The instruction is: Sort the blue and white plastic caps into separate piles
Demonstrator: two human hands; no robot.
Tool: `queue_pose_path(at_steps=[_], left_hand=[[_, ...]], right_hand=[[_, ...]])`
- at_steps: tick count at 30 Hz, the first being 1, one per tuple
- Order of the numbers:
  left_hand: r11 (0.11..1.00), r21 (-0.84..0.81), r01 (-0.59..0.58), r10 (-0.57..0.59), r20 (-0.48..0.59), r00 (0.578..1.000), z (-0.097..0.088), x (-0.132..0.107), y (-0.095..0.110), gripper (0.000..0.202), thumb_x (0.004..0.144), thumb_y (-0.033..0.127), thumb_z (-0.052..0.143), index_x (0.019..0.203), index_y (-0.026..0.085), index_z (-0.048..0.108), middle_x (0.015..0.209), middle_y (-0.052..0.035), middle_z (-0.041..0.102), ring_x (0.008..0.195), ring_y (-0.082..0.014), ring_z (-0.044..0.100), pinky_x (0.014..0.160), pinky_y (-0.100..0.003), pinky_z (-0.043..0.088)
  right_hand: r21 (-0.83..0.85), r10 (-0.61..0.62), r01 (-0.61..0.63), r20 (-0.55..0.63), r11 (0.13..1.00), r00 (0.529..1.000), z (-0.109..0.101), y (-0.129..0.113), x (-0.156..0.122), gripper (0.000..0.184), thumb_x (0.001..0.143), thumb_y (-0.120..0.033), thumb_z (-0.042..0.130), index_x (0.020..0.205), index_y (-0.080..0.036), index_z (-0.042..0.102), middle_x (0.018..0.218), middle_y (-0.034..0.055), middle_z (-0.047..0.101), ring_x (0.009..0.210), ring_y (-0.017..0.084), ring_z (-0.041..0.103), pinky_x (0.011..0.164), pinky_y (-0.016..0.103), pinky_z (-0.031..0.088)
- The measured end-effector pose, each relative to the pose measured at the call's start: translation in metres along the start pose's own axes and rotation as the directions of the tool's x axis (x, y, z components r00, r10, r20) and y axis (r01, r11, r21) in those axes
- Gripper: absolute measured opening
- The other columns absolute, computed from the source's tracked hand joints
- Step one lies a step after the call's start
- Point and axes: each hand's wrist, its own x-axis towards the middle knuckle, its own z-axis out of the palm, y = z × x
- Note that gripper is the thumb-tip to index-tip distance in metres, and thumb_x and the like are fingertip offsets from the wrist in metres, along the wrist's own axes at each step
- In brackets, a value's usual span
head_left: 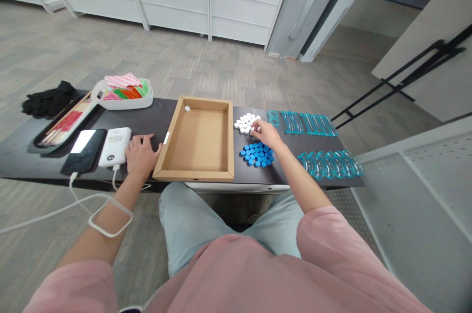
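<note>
My right hand [266, 134] reaches to the right edge of a pile of small white pieces [245, 123]. Its thumb and fingers are pinched together at a white piece there, partly hidden by the fingertips. Just below lies a heap of small blue pieces [257, 154], under my wrist's left side. To the left stands a shallow open cardboard box [230, 160], with a single white piece [187, 108] in its far left corner. My left hand [142, 155] lies on the table with fingers spread, its thumb at the box's left wall and its other side by a white power bank [115, 147].
Rows of clear teal-edged plastic pieces [320, 125] lie at right on the dark table [162, 111]. At left are a black phone [83, 152], a long tray [64, 128], a white basket [127, 102] of colourful items and black cloth [49, 100]. A white cable [110, 200] hangs over my left forearm.
</note>
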Motion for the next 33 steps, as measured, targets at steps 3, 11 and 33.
queue_pose_path(at_steps=[3, 11, 33], left_hand=[[0.999, -0.033, -0.017, 0.018, 0.016, 1.0, -0.001, 0.001, -0.003, 0.066, 0.111, 0.042, 0.039, 0.163, 0.005, 0.054, 0.158, -0.0295, 0.052, 0.148, -0.0425, 0.052, 0.121, -0.052, 0.04], [0.997, -0.072, -0.025, 0.023, -0.023, 0.999, 0.0, 0.004, -0.009, 0.061, 0.108, 0.042, 0.044, 0.164, 0.025, 0.06, 0.157, -0.0233, 0.057, 0.147, -0.0427, 0.054, 0.118, -0.056, 0.045], [0.991, -0.067, -0.114, 0.113, -0.026, 0.993, 0.006, 0.005, -0.018, 0.063, 0.111, 0.038, 0.042, 0.161, 0.002, 0.056, 0.157, -0.0312, 0.053, 0.143, -0.047, 0.051, 0.119, -0.063, 0.044]], right_hand=[[0.077, -0.096, 0.1, -0.049, 0.992, 0.994, 0.008, -0.025, 0.018, 0.012, 0.098, -0.027, 0.073, 0.11, -0.025, 0.071, 0.101, 0.0036, 0.077, 0.078, 0.021, 0.067, 0.082, 0.035, 0.054], [0.08, -0.33, 0.322, 0.14, 0.943, 0.933, 0.1, -0.139, 0.121, 0.041, 0.103, -0.022, 0.066, 0.144, -0.023, 0.064, 0.155, 0.0123, 0.058, 0.103, 0.024, 0.073, 0.096, 0.04, 0.059], [0.17, -0.391, 0.383, 0.017, 0.908, 0.92, 0.042, -0.131, 0.071, 0.025, 0.103, -0.027, 0.059, 0.124, -0.022, 0.072, 0.118, 0.008, 0.072, 0.092, 0.022, 0.066, 0.092, 0.039, 0.054]])
